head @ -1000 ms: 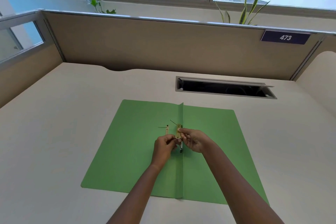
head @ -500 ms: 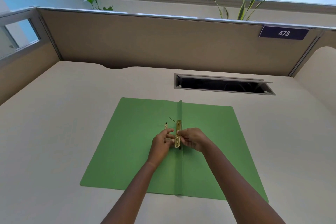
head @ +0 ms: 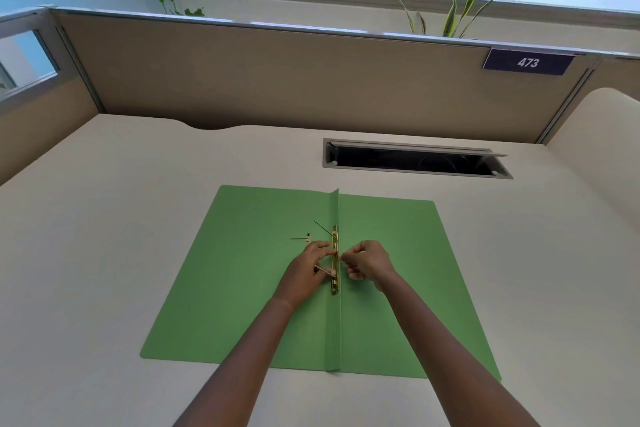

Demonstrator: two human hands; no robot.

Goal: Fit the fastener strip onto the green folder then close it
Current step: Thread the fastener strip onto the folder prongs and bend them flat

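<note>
Head view. The green folder [head: 263, 274] lies open and flat on the tabletop [head: 104, 218], nearer the front edge than the back, its raised spine fold running front to back. Your fastener strip [head: 334, 260] now lies lengthwise along that fold; a second ago it was a short, tilted piece held up between your fingertips, so the strip has come down into line with the spine. Your left hand [head: 306, 272] presses its fingers against the strip's left side, closed on a thin prong. Your right hand [head: 369, 262] is curled beside the strip's right side; whether it pinches anything cannot be told. A small loose clip [head: 307, 238] rests on the left leaf, just behind your left hand. Judged from this, seating is nearly done; closing is not yet begun.
</note>
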